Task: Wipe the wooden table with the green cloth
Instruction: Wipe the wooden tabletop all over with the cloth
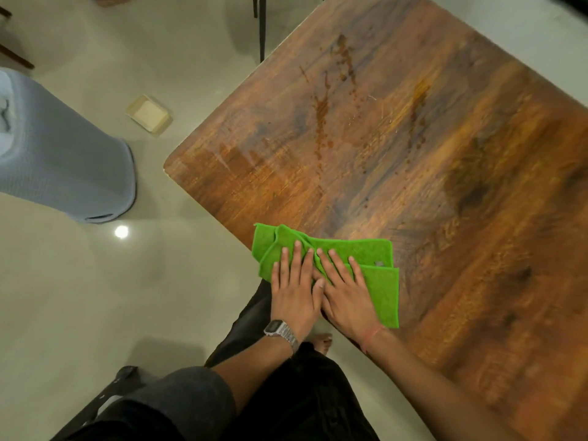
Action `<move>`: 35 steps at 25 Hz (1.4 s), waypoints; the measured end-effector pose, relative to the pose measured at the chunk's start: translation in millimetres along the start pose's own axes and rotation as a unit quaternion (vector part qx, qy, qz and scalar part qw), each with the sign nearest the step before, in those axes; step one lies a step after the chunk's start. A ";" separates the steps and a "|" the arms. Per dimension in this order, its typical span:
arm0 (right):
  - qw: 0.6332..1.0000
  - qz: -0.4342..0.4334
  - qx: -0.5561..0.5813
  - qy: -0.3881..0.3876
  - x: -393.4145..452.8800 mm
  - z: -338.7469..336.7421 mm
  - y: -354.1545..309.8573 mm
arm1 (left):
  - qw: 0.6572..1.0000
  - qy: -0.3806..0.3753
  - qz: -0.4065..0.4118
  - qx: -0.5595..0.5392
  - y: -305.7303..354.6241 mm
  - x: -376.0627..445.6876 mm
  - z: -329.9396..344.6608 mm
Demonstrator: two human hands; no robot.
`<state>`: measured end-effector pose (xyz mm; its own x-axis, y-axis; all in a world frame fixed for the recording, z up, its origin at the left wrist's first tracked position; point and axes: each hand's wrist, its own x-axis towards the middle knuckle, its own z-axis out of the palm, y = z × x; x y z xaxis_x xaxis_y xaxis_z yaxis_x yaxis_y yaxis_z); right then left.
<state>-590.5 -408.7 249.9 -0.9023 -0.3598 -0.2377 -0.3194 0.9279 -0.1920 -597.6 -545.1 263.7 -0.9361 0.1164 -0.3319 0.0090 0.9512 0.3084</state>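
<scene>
The green cloth (372, 265) lies folded on the near edge of the wooden table (445, 186), its left part hanging past the edge. My left hand (294, 289), with a wristwatch, presses flat on the cloth's left half, fingers spread. Beside it, touching thumb to thumb, my right hand (345, 292) lies flat on the cloth's middle. Brown smears and drops (321, 119) streak the tabletop farther out, with a wet patch near the left corner.
A grey woven bin (63, 160) stands on the pale floor at the left. A small cream tray (149, 114) lies on the floor beyond it. Dark chair legs (262, 30) stand past the table's far corner. My bare foot (323, 342) shows under the table edge.
</scene>
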 end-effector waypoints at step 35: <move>0.998 0.022 0.035 0.037 195.5 -46.7 26.1 | 0.992 0.111 -0.056 -0.018 -35.3 185.5 -56.5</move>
<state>-788.8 -450.3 242.9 -0.9348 -0.3075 -0.1776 -0.2595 0.9329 -0.2495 -791.5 -573.2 241.6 -0.9851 -0.0590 -0.1618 -0.1080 0.9434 0.3137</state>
